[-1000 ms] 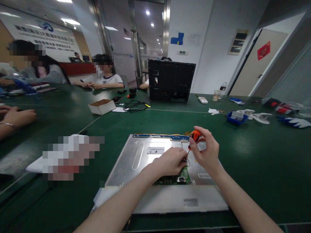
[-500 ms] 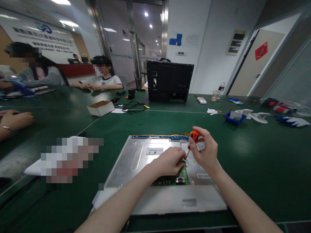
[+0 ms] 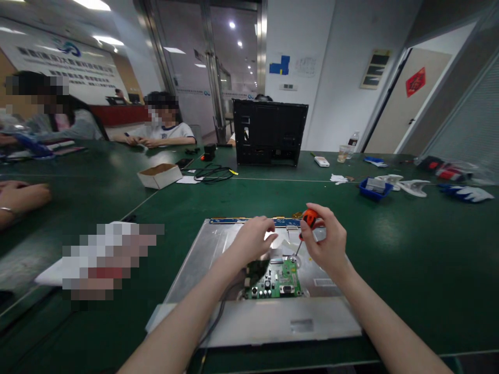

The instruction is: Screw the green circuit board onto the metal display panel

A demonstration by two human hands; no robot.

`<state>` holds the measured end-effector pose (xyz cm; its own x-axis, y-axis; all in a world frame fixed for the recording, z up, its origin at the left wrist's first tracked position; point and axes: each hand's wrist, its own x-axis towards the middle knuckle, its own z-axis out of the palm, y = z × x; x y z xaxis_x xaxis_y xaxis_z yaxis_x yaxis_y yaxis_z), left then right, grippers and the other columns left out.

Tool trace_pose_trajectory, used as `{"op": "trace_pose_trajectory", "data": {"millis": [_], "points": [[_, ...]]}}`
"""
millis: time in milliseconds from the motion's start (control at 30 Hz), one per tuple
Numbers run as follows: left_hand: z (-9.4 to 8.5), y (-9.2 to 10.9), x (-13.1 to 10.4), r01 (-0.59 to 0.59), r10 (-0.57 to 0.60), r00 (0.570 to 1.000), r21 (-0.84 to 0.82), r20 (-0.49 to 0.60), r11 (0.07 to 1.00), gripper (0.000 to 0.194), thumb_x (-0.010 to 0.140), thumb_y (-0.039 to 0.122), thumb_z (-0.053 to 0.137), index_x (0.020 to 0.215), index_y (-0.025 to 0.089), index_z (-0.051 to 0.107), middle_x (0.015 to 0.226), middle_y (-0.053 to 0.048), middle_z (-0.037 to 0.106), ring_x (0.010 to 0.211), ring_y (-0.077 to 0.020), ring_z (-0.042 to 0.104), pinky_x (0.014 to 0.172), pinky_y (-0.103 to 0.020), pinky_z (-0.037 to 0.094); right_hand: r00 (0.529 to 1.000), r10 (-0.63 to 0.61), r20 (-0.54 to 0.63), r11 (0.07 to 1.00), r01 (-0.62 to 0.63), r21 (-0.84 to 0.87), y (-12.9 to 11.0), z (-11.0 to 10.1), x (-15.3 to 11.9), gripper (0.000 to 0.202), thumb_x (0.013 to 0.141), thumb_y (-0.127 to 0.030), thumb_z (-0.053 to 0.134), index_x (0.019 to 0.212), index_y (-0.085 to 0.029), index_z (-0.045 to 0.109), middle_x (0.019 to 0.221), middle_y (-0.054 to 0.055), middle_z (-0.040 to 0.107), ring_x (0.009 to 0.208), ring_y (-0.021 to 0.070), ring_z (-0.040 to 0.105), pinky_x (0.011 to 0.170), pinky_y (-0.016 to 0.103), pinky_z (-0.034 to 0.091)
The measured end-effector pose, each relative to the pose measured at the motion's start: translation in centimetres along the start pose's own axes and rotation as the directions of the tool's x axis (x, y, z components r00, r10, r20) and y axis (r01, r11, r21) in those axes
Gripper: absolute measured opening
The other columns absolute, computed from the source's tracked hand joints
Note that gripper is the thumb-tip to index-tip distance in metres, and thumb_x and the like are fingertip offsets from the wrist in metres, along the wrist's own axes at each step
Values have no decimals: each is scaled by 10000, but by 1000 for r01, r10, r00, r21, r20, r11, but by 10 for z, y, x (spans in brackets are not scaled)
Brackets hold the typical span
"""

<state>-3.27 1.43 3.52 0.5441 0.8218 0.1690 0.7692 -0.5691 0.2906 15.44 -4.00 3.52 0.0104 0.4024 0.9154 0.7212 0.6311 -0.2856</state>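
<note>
A silver metal display panel (image 3: 329, 318) lies flat on the table in front of me, with a green circuit board (image 3: 278, 278) on its middle. My right hand (image 3: 329, 239) grips the orange and black handle of a screwdriver (image 3: 310, 217). The screwdriver's thin shaft points down to the board's upper right corner. Above the panel, left of the screwdriver, my left hand (image 3: 255, 236) is raised with thumb and fingers apart and nothing visible between them. A blue strip board (image 3: 286, 222) runs along the panel's far edge. A dark cable (image 3: 218, 317) passes beneath my left forearm.
A black monitor housing (image 3: 271, 132) stands upright across the green table (image 3: 409, 259). A white box (image 3: 159, 176) and black cable (image 3: 212, 173) lie left of it. At right are a blue tray (image 3: 374, 189) and gloves (image 3: 465, 192). Co-workers sit at the left.
My left hand has lifted from the circuit board and moved up and left, uncovering the board. My right hand keeps the screwdriver at the same corner.
</note>
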Motion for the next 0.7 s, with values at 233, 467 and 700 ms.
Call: {"op": "trace_pose_trajectory", "data": {"millis": [233,467,700], "points": [[-25,-30,-1,251,-282,947,194,154,948,144,906,289,661,963,168,713,1009,-138,742,983,-301,689,795,-333,473,1000,-14,19,1000,14,-4,-1,0,1,260,951,-246,575,1210,-240,557,877,19,659,614,128,601,555,252,538],[-23,-36,-4,239,-286,920,195,269,951,145,856,305,669,890,172,716,913,-114,752,857,-266,699,685,-290,454,1000,-6,10,1000,6,4,-1,0,2,257,948,-250,578,1204,-237,561,852,10,658,601,126,598,547,246,529],[-25,-40,-6,221,-255,918,143,302,965,153,807,68,592,816,177,699,865,-78,741,802,-223,679,635,-257,410,1000,12,12,999,-12,34,-3,-4,9,230,957,-258,572,1186,-239,568,832,0,661,583,122,600,522,235,525]]}}
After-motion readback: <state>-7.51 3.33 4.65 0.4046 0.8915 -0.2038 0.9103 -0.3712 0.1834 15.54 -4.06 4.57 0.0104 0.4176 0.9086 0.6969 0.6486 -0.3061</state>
